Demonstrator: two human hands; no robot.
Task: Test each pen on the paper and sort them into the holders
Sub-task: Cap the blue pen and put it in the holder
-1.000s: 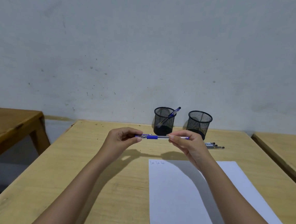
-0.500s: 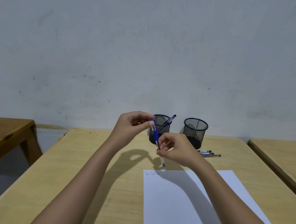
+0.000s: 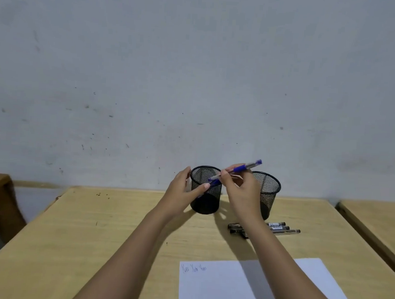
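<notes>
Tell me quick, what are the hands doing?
Left hand: open, curved around the left holder, touching it.
Right hand: closed on a blue pen, tip angled into that holder.

Your 2 black wire-mesh holders sit at the desk's (image 3: 72, 245) far edge, left one (image 3: 204, 202) beside right one (image 3: 269, 194). Dark capped pens (image 3: 279, 228) lie before the right one. White paper sheet (image 3: 212, 289) lies nearest you, right of centre.

Bare forearms, left hand (image 3: 182, 195) & right hand (image 3: 241, 194), no sleeves/jewelry.
</notes>
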